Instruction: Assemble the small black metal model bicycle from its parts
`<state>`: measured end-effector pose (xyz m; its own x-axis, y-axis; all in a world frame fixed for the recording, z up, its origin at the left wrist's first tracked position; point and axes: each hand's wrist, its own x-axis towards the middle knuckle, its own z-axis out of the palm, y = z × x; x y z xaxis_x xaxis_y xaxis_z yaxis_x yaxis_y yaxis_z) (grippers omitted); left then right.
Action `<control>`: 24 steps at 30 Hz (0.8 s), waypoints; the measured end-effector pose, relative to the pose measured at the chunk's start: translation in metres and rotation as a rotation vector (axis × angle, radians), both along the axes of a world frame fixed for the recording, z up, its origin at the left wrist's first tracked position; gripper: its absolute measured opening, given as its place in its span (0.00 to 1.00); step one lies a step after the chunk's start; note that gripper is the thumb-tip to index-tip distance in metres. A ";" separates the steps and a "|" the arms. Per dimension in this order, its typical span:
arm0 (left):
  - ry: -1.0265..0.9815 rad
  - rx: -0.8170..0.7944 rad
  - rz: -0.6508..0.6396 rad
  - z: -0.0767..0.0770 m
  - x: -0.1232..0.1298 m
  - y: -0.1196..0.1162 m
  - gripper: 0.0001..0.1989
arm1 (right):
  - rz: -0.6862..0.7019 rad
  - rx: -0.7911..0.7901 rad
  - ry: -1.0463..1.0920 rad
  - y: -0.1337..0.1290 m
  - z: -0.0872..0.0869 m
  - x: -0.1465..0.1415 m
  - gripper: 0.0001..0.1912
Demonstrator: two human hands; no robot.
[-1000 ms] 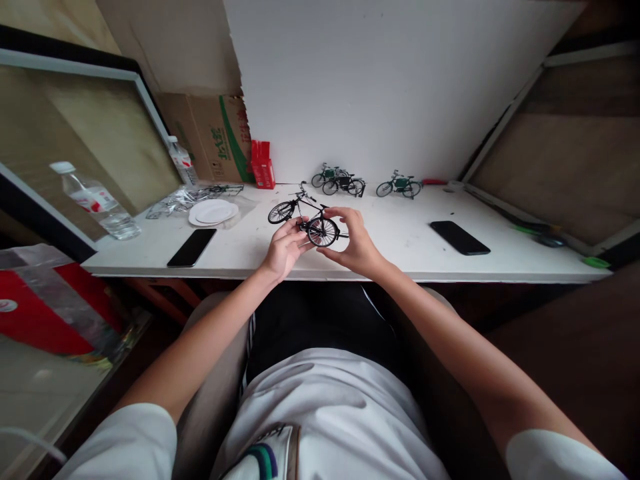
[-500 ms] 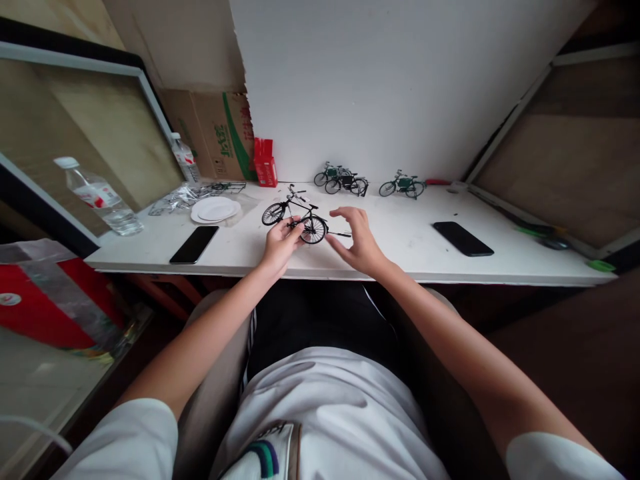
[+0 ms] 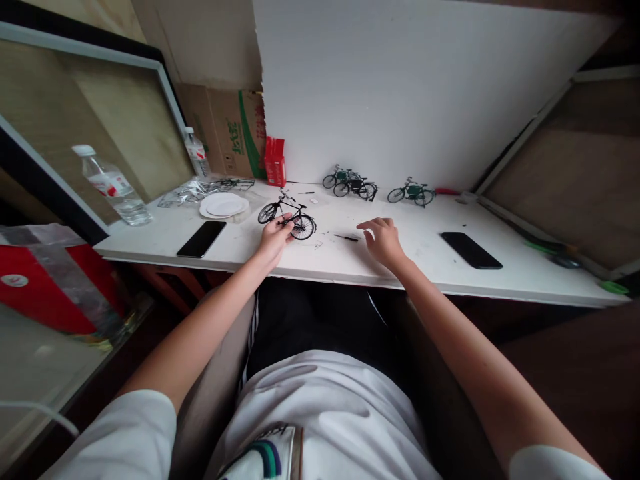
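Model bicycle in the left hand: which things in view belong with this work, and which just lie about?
Belong, apparently: model bicycle, in left hand; slim dark tool, near right hand; perhaps bicycles behind.

Lying about, likely: left phone; right phone; nearer bottle; white plate; red box.

dim, soft light; upper right corner near black; edges stretched, softened.

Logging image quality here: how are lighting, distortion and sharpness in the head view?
Head view: soft, dim light, upper right corner nearly black; head view: the nearer bottle leans outward, likely lens stretch; head view: the bicycle in the left hand reads clearly, its spokes less so.
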<state>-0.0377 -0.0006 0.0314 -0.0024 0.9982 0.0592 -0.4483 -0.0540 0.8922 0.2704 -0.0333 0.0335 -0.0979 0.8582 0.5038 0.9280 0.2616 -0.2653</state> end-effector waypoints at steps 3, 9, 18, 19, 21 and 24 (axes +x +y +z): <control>0.022 0.016 -0.005 -0.002 -0.003 0.003 0.21 | -0.018 -0.095 -0.100 0.005 0.001 0.003 0.17; 0.017 0.003 -0.044 -0.004 -0.005 0.003 0.24 | -0.042 -0.134 -0.190 0.012 0.000 0.006 0.15; 0.072 0.084 -0.059 -0.003 0.001 -0.002 0.26 | -0.004 -0.083 -0.186 0.014 -0.007 0.010 0.16; 0.076 0.093 -0.063 -0.003 0.002 -0.003 0.26 | -0.013 -0.086 -0.186 0.015 -0.008 0.010 0.16; 0.072 0.117 -0.086 -0.003 0.003 -0.005 0.25 | -0.032 -0.095 -0.188 0.015 -0.011 0.011 0.16; 0.036 0.146 -0.154 -0.004 0.004 -0.007 0.27 | -0.061 -0.111 -0.206 0.017 -0.015 0.012 0.17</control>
<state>-0.0341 -0.0079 0.0273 0.1540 0.9675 0.2006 -0.4296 -0.1172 0.8954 0.2825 -0.0165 0.0185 -0.1350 0.9149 0.3805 0.9787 0.1832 -0.0931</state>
